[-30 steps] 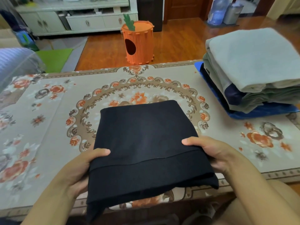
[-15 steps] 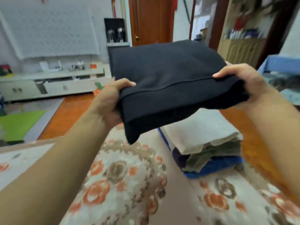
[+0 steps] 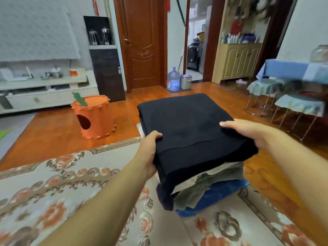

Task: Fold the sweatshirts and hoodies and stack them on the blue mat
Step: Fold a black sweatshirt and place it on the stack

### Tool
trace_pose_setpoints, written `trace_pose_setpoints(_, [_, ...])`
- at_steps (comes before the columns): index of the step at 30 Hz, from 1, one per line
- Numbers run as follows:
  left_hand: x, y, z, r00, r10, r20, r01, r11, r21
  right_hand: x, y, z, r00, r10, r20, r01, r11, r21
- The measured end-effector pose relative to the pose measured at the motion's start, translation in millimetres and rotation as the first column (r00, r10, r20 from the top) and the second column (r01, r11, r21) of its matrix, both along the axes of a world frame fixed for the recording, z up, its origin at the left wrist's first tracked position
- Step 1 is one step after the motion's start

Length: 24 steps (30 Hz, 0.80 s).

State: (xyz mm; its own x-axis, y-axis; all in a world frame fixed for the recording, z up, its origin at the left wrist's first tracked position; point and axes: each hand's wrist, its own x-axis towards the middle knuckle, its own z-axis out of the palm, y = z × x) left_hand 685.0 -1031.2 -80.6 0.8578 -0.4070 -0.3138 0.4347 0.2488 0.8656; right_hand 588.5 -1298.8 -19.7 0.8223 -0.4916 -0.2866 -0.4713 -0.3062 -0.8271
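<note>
Change: since half a second ago I see the black sweatshirt (image 3: 188, 132) has come down from chest height and now sits on top of the pile (image 3: 209, 185).
Head view, left hand (image 3: 149, 153): it grips the near left edge of the black sweatshirt, thumb on top, fingers hidden under the cloth.
Head view, right hand (image 3: 248, 132): thumb lies on top of the near right edge, the other fingers are tucked below, so it also holds the cloth.
Head view, pile: folded beige and olive pieces lie under the black one, all on the blue mat (image 3: 221, 196).
Head view, mat place: it lies on the flowered carpet (image 3: 62, 189), near its far right corner.
Head view, behind: an orange drum-shaped box (image 3: 94, 118) stands on the wooden floor (image 3: 53, 132), well apart from the pile.
</note>
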Motion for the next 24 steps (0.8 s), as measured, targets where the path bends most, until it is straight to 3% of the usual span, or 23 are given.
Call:
trace_pose_setpoints(2, [10.3, 0.9, 8.6, 0.999, -0.030, 0.046, 0.024, 0.992, 0.120, 16.9, -4.4, 6.3, 0.995, 0.012, -0.097, -0.040, 0.955, -0.295])
trace_pose_setpoints(4, [13.9, -1.5, 17.9, 0.964, -0.048, 0.260, -0.072, 0.898, 0.435, 38.3, 4.5, 10.6, 0.992, -0.052, -0.115, -0.037, 0.755, -0.655])
trace_pose_setpoints(5, [15.1, -4.3, 24.6, 0.891, -0.123, 0.437, -0.189, 0.775, 0.603, 50.6, 15.5, 13.2, 0.996, -0.050, -0.071, -0.018, 0.681, -0.732])
trace_pose_setpoints(6, [17.5, -9.1, 32.0, 0.759, -0.224, 0.611, -0.364, 0.632, 0.684, 64.7, 26.8, 16.2, 1.000, -0.006, -0.025, -0.015, 0.639, -0.769])
trace_pose_setpoints(7, [21.2, -15.1, 44.5, 0.585, -0.335, 0.739, -0.533, 0.528, 0.661, 78.9, 38.8, 19.5, 0.998, 0.053, -0.013, -0.043, 0.614, -0.788])
trace_pose_setpoints(8, [28.2, -21.7, 59.4, 0.440, -0.426, 0.791, -0.618, 0.495, 0.610, 94.3, 46.3, 19.8, 0.994, 0.102, -0.036, -0.090, 0.606, -0.790])
trace_pose_setpoints(9, [39.6, -31.3, 71.4, 0.357, -0.512, 0.781, -0.640, 0.475, 0.604, 109.6, 49.6, 18.8, 0.988, 0.125, -0.089, -0.148, 0.618, -0.773])
trace_pose_setpoints(10, [56.3, -41.1, 74.8, 0.332, -0.592, 0.734, -0.625, 0.445, 0.641, 124.3, 46.8, 16.1, 0.980, 0.135, -0.148, -0.200, 0.638, -0.744])
trace_pose_setpoints(12, [89.0, -56.7, 58.6, 0.382, -0.715, 0.586, -0.560, 0.326, 0.762, 148.2, 32.3, 4.7, 0.968, 0.152, -0.201, -0.251, 0.665, -0.703])
trace_pose_setpoints(14, [107.9, -63.8, 27.5, 0.498, -0.724, 0.477, -0.453, 0.251, 0.855, 165.2, 17.2, -13.6, 0.962, 0.178, -0.206, -0.272, 0.657, -0.704])
trace_pose_setpoints(17, [126.0, -69.2, -10.8, 0.575, -0.659, 0.485, -0.387, 0.303, 0.871, 187.3, 6.4, -46.6, 0.960, 0.193, -0.201, -0.278, 0.620, -0.733])
trace_pose_setpoints(24, [123.3, -72.4, -7.5, 0.594, -0.648, 0.477, -0.368, 0.309, 0.877, 192.4, 4.9, -48.3, 0.965, 0.216, -0.149, -0.251, 0.586, -0.771])
